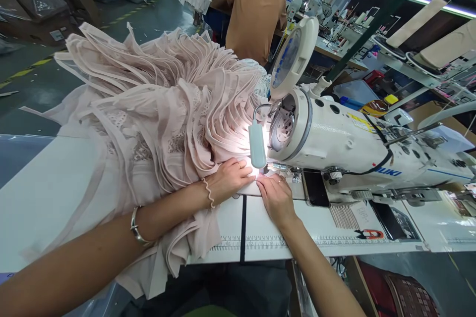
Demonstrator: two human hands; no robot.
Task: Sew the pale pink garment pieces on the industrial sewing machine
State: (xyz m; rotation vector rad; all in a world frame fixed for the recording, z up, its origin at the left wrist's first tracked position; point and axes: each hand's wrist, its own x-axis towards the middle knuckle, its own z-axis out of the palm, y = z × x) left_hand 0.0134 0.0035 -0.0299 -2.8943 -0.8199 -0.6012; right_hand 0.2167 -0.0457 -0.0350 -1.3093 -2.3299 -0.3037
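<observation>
A large bunched heap of pale pink fabric pieces with lace insets lies over the left side of the table and hangs off its front edge. My left hand is on the heap's right edge, fingers closed on fabric beside the needle area. Close to it, my right hand pinches the fabric edge with thumb and fingertips. Both sets of fingertips almost meet under the lit lamp of a white sewing machine. The presser foot area is partly hidden, and the needle cannot be made out.
A black phone leans by the machine's base. Red-handled thread snips lie right of a ruler strip along the table's front. Ahead, a person in an orange-brown shirt sits. Thread cones stand at upper right.
</observation>
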